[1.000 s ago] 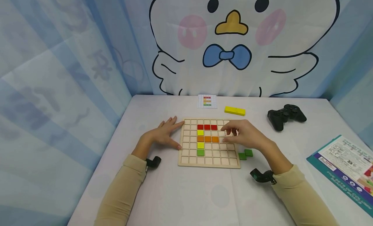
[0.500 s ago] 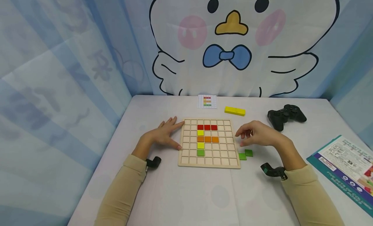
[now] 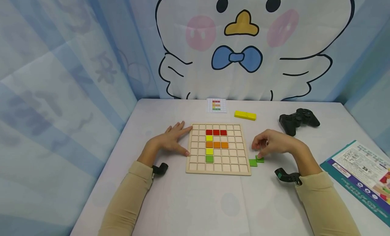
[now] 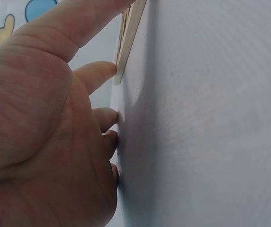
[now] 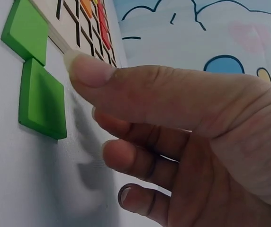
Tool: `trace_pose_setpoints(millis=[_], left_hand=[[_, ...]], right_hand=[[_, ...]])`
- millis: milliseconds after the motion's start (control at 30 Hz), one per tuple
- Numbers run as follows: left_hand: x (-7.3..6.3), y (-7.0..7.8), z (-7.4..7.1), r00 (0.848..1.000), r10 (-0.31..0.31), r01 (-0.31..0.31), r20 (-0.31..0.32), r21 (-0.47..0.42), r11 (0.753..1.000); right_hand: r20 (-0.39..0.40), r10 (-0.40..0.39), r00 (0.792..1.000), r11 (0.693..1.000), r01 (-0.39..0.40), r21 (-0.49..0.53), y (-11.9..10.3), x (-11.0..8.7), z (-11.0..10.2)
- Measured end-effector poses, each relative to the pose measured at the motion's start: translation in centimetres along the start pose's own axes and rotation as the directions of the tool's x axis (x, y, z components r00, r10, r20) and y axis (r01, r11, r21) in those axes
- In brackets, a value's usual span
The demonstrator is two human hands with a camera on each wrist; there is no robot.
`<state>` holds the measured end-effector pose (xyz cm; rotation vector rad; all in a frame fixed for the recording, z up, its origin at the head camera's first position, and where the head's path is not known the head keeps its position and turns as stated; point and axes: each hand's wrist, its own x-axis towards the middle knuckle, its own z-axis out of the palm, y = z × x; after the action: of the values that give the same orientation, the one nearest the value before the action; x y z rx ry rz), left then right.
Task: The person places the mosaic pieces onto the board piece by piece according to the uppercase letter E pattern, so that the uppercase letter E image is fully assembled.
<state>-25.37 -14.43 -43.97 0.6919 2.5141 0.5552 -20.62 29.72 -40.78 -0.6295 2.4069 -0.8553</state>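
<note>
A wooden grid board [image 3: 235, 161] lies mid-table. Three red tiles [image 3: 216, 132] form a row on it, with three orange tiles [image 3: 216, 145] lower down. Two yellow tiles [image 3: 209, 138] and one green tile share the left column of the pattern. My left hand [image 3: 170, 140] spreads at the board's left side, thumb and index finger touching its edge. To the right of the board, my right hand [image 3: 278, 142] hovers beside two loose green tiles [image 5: 43, 101], corner to corner on the table. Its fingers are loosely bent, and nothing shows between them in the right wrist view.
Behind the board are a small pattern card [image 3: 216, 105] and a yellow bar [image 3: 245, 115]. A black game controller [image 3: 299, 121] sits at the back right. At the right edge lies a booklet [image 3: 356, 175]. A curtain with a cartoon print hangs behind the table.
My right hand has moved right, off the board, then slightly down to the loose green tiles. The left hand keeps its place, and the tiles on the board look the same.
</note>
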Motion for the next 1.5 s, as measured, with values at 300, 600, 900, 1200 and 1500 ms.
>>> trace_pose_setpoints(millis=[300,600,900,1200,1500], left_hand=[[0.2,-0.2,0.0,1.0,-0.002,0.002,-0.003,0.002,1.0],[0.3,-0.3,0.2,1.0,-0.006,0.006,-0.005,0.0,1.0],[0.1,-0.1,0.2,1.0,-0.005,0.005,-0.006,-0.005,1.0],[0.2,-0.1,0.2,1.0,-0.006,0.006,-0.003,-0.004,1.0],[0.1,-0.1,0.1,1.0,0.002,-0.002,-0.004,-0.005,1.0]], right_hand=[[0.086,0.03,0.996,0.999,-0.033,0.039,0.2,0.1,0.0],[0.1,0.037,0.994,0.999,-0.037,-0.002,-0.2,0.1,0.4],[0.073,0.06,0.996,0.998,-0.058,-0.025,-0.3,0.2,0.5],[-0.078,0.015,0.997,1.0,-0.016,-0.014,-0.3,0.3,0.3],[-0.238,-0.014,0.971,1.0,0.017,0.011,-0.9,0.6,0.2]])
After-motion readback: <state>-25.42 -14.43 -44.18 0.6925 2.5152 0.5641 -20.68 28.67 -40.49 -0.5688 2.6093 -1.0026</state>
